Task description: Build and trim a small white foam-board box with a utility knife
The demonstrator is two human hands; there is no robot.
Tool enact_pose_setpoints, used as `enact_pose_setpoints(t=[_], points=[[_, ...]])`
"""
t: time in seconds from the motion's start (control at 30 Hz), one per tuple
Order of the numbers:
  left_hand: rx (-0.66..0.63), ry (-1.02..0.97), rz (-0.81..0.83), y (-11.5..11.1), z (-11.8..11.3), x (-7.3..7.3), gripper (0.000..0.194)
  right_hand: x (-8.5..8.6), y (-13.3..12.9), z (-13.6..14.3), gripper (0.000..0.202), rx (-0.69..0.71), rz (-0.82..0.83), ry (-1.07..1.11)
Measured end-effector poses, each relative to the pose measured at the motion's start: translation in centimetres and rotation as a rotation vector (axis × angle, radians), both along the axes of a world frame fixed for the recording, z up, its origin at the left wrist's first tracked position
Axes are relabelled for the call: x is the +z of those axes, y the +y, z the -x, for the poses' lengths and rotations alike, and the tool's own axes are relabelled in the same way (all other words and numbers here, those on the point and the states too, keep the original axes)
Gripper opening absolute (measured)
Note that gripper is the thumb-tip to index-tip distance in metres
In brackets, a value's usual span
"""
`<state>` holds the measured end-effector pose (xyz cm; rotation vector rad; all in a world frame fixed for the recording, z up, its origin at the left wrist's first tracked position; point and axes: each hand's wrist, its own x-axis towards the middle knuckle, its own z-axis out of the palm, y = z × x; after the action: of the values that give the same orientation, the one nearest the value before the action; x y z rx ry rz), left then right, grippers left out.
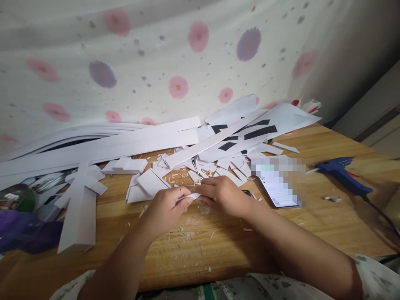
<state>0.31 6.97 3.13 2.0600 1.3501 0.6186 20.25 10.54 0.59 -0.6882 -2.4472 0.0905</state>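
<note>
Between my two hands, over the front middle of the wooden table, is a small white strip point(191, 196) that looks like paper or thin board. My left hand point(168, 206) pinches its left part between thumb and fingers. From the other side, my right hand point(221, 193) closes on its right end, hiding much of it. Just behind the hands lie white board offcuts point(153, 183) and many tiny shavings. A dark object point(246, 193) shows partly beside my right hand.
A lit phone point(275, 187) lies to the right, with a blue glue gun point(343, 173) and its cord beyond. At left stands a folded white board piece point(79, 208) near a purple item point(28, 231). Long white strips point(140, 141) and patterned sheets point(262, 129) line the back.
</note>
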Motion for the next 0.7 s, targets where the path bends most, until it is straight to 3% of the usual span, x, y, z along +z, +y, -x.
enact_pose_setpoints(t=[0.17, 0.43, 0.57, 0.7], points=[[0.0, -0.329, 0.207, 0.0, -0.2, -0.9, 0.029, 0.2, 0.0, 0.1, 0.023, 0.119, 0.155, 0.122], [-0.062, -0.584, 0.367, -0.1, 0.2, -0.7, 0.031, 0.0, 0.3, 0.7, 0.015, 0.269, 0.332, 0.337], [-0.047, -0.646, 0.366, -0.2, 0.4, -1.1, 0.03, 0.3, 0.0, 1.1, 0.018, 0.225, 0.383, 0.379], [0.116, -0.836, 0.306, -0.2, 0.4, -1.4, 0.03, -0.3, 1.0, 0.4, 0.021, 0.001, 0.363, 0.398]])
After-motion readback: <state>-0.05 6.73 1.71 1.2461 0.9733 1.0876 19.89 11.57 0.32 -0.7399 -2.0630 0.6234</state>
